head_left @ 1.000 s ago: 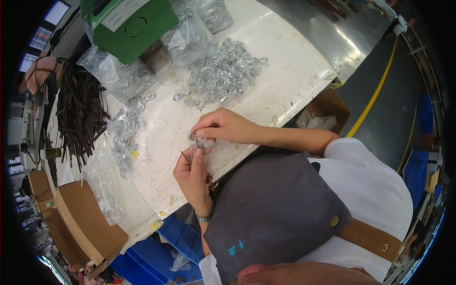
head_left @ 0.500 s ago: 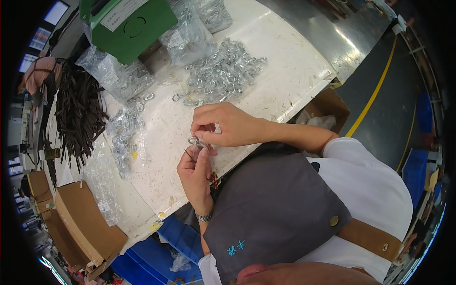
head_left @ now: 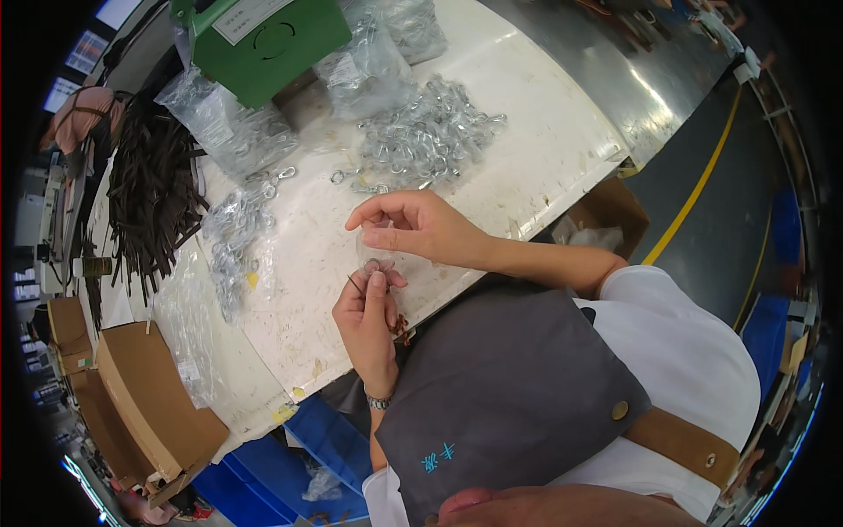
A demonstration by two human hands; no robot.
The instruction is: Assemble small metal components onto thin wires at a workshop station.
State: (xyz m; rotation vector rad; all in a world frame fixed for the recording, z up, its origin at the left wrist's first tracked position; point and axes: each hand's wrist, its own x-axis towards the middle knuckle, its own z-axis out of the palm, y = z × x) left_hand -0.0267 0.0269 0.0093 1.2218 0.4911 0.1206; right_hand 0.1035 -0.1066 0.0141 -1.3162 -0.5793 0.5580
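My left hand [head_left: 364, 323], with a watch on its wrist, is over the front edge of the white table. Its thumb and fingers are closed on a small metal ring [head_left: 372, 265], its lower part hidden by the fingers. A thin dark piece sticks out by the fingers, and a brown-orange bit shows beside the palm. Just above is my right hand [head_left: 417, 230], its thumb and curved fingers apart, with nothing plain between them. Beyond it lies a heap of metal snap hooks [head_left: 430, 132]. A smaller group of snap hooks [head_left: 237, 233] lies to the left.
A green metal box [head_left: 268, 48] stands at the back among clear bags of hardware [head_left: 364, 75]. Dark straps [head_left: 149, 193] hang in a bundle at left. Cardboard boxes [head_left: 158, 395] and blue bins [head_left: 325, 439] stand beside and below the white table [head_left: 307, 307].
My right hand has drawn up from the ring and its fingers have parted. The left hand keeps its grip on the ring. The whole view has shifted slightly.
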